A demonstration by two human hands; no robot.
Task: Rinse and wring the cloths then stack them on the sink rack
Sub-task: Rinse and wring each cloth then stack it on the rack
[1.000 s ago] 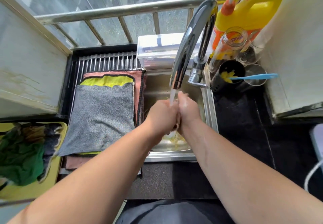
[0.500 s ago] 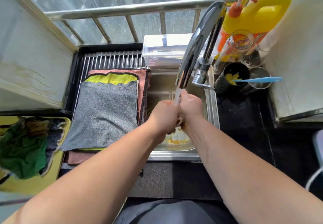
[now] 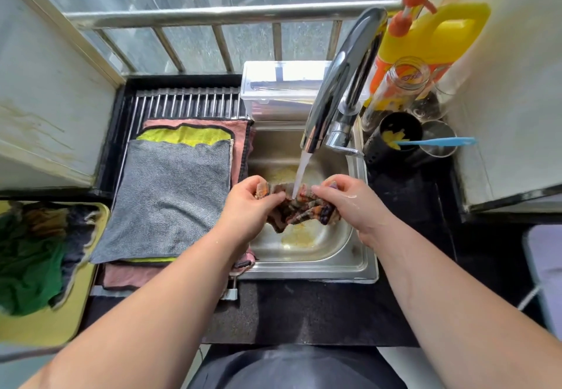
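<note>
Both hands over the basin, water running. Left hand (image 3: 251, 206) & right hand (image 3: 357, 204) each pinch one end of a wet, striped multi-colour woven cloth (image 3: 304, 211). Fingers (image 3: 273, 197) are curled tight on the bunched fabric, thumbs on top. The cloth's middle sags in a crumpled fold betw. the hands, above the stainless-steel sink basin (image 3: 307, 265). A thin stream of water (image 3: 299, 176) from the curved chrome tap (image 3: 343, 84) lands on the cloth's top edge, betw. the two hands. The basin floor shows yellowish residue, and the right hand glistens w/ droplets.

Left of the basin, the rack of slim metal rods (image 3: 188, 103) carries a flat stack: fluffy grey terry cloth (image 3: 170, 200) on top, yellow-green cloth w/ dark trim (image 3: 185, 136) under it, pink cloth (image 3: 240, 129) at the bottom. Far left, a yellow plastic tray (image 3: 45, 326) holds a crumpled heap incl. a dark green cloth (image 3: 27, 270).

Behind the basin is a clear plastic lidded box (image 3: 279, 90). Right of the tap are a yellow jug w/ orange pump (image 3: 435, 39), a glass jar (image 3: 398, 90) and a black cylindrical holder (image 3: 392, 145). The speckled black stone desk (image 3: 304, 312) runs along the front.
</note>
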